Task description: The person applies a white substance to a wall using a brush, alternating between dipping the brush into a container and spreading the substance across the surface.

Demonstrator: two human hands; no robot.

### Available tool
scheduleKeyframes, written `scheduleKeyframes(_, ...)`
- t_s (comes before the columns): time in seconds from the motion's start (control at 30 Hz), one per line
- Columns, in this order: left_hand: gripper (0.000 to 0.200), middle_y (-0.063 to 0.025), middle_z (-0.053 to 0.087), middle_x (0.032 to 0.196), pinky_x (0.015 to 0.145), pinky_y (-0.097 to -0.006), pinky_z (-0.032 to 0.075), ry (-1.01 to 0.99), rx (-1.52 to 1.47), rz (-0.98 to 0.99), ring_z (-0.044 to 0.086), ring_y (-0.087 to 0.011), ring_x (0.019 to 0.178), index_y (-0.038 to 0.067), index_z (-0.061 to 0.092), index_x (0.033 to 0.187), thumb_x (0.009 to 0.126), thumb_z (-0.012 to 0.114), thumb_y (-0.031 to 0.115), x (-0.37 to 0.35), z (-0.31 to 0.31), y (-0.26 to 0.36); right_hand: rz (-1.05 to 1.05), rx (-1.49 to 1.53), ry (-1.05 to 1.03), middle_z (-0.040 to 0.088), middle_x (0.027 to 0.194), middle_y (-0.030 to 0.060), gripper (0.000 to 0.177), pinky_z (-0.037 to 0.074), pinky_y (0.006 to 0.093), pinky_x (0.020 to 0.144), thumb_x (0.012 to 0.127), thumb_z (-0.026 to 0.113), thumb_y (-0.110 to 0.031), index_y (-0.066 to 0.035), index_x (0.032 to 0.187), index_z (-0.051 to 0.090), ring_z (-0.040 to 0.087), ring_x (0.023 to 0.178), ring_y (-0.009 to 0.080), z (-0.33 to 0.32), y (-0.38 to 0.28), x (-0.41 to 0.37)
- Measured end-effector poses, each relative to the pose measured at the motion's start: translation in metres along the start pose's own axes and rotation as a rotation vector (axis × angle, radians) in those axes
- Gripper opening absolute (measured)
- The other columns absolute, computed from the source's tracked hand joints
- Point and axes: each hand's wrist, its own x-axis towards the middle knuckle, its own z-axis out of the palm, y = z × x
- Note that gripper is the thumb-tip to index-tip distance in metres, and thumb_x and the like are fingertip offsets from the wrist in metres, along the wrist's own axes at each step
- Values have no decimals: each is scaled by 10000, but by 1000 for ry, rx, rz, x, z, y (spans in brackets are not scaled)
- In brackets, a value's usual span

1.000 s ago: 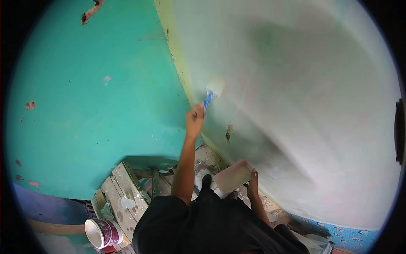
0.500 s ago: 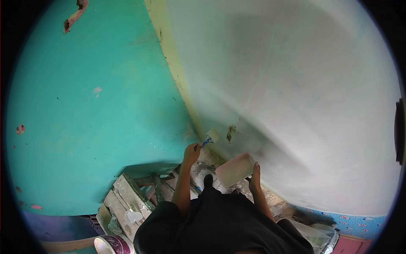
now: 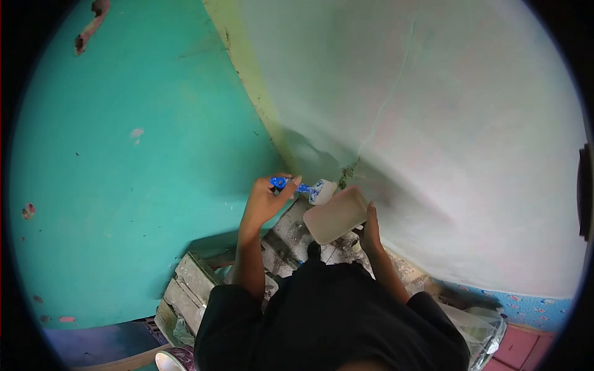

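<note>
My left hand (image 3: 271,196) is closed on the blue handle of a paint brush (image 3: 303,188). The brush lies nearly level, and its pale, broad bristles (image 3: 323,192) point right, at the upper left edge of a shallow whitish tray (image 3: 336,216). Whether the bristles touch the tray is hard to tell. My right hand (image 3: 371,232) grips the tray by its right side, with the thumb along the rim and the other fingers mostly hidden beneath. Behind the tray, the pale wall (image 3: 458,154) shows a dark damaged patch (image 3: 346,175).
A teal wall (image 3: 142,161) stands at left, meeting the pale wall at a yellowish corner strip (image 3: 247,80). Worn wooden boards (image 3: 189,281) and a bucket (image 3: 176,358) are at lower left. Clear plastic (image 3: 476,328) lies at lower right. The floor (image 3: 288,232) is stained.
My left hand has risen and turned, swinging the brush from the wall corner toward the tray. The tray and my right hand have moved slightly up. The view has shifted a little.
</note>
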Motion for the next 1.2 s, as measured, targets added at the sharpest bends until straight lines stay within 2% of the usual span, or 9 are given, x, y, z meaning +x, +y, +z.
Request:
scheduleKeyframes(0.1,231,-45,653,644,509,-276,401,-22,80,174,509,-59,562,-20,713,880,909,689,207,6,7,7,26,24,-35,454,1362,132,696,457,523,956,961,355,-656,-119,1403,343,484,1237,312,8,-7,0)
scheduleKeyframes(0.2,276,-98,598,584,484,-311,387,-86,252,204,493,-99,507,-18,702,853,913,678,251,11,19,23,25,32,-31,460,1359,140,701,485,504,928,963,349,-655,-111,1405,347,508,1207,311,16,-15,-4)
scheduleKeyframes(0.3,315,-133,554,561,472,-338,378,-148,319,326,476,-171,462,-13,694,835,909,674,292,18,30,27,7,96,-86,484,1344,142,709,501,491,912,963,347,-656,-104,1408,356,529,1182,310,26,-29,-15)
scheduleKeyframes(0.4,332,-129,531,536,465,-353,372,-196,347,341,474,-233,449,0,693,812,910,666,317,23,38,29,43,124,-108,422,1440,186,774,421,570,1018,954,358,-668,-97,1476,318,452,1299,345,24,-26,-11)
scheduleKeyframes(0.6,368,-156,580,587,536,-423,448,-217,516,342,591,-342,553,39,681,774,902,642,382,34,53,10,1,104,-128,425,1449,168,783,416,576,1013,950,344,-683,-105,1477,325,425,1323,340,28,-33,-17)
scheduleKeyframes(0.7,354,-157,611,634,577,-439,469,-189,499,350,618,-362,618,59,684,795,882,656,401,33,59,4,-3,93,-132,413,1461,161,791,405,582,1019,945,340,-693,-115,1485,315,410,1334,341,27,-31,-15)
scheduleKeyframes(0.9,357,-126,664,731,647,-412,494,-303,494,230,652,-321,694,87,704,865,848,685,443,29,51,14,34,51,-128,403,1463,159,805,406,592,1008,936,347,-703,-122,1491,300,408,1334,338,26,-29,-11)
scheduleKeyframes(1.1,400,-117,680,793,683,-421,515,-367,518,344,664,-317,755,111,729,968,838,677,486,20,43,-2,58,15,-120,440,1426,158,785,424,569,1000,943,351,-693,-123,1480,316,448,1294,324,31,-31,-10)
scheduleKeyframes(1.2,388,-116,693,865,710,-406,522,-419,536,396,670,-306,795,107,731,979,865,654,470,18,35,-1,34,21,-104,464,1365,144,745,460,535,947,943,340,-698,-132,1426,354,489,1224,315,30,-21,2)
